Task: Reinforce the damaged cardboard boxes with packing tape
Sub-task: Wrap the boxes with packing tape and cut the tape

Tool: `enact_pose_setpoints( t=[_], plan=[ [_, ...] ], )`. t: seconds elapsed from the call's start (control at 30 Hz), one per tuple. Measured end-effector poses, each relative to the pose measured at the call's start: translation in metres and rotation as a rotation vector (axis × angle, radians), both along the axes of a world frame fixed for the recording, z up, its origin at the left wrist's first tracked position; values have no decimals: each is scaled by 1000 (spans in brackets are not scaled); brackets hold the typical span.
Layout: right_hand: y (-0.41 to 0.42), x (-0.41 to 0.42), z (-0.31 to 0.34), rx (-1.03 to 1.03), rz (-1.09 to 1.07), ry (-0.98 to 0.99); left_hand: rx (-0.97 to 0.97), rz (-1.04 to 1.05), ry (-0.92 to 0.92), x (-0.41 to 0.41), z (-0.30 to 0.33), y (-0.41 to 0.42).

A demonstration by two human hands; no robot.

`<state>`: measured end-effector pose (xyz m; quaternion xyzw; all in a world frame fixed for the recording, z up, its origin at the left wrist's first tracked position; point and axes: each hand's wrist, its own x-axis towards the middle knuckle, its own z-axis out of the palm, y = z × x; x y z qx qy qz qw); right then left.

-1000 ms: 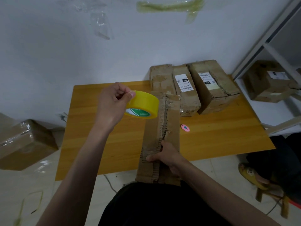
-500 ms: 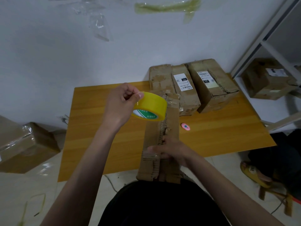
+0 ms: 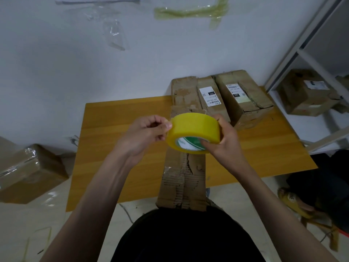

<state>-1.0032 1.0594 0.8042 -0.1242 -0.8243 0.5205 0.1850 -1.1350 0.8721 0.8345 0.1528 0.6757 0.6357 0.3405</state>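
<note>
Packing tape roll (image 3: pixel 193 133) is held above the torn cardboard box (image 3: pixel 182 178) on the wooden table (image 3: pixel 117 148); right hand (image 3: pixel 223 140) grips its right side, fingers in the core, left hand (image 3: pixel 145 133) pinches its left edge

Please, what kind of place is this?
Probably a small parcel packing or storage room: worn cardboard boxes with shipping labels stand on a wooden table, another box sits on a white shelf, and tape scraps stick to the wall.
</note>
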Motion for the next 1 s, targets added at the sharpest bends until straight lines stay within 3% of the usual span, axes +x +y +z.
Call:
enact_pose_setpoints(
  t=[0.2, 0.3, 0.4, 0.63, 1.0],
  plan=[
    [17, 37, 12, 391, 87, -135, -81, 91, 1, 0, -16, -29],
    [37, 66, -4, 351, 26, -189, -162, 87, 54, -9, -30, -55],
    [48, 86, -23, 371, 25, -176, -226, 63, -34, -1, -60, -63],
    [44, 111, -57, 360, 30, -195, -244, 11, -171, 20, -101, -63],
    [43, 118, -73, 375, 28, -246, -237, 19, -225, 25, -136, -59]
  ],
)
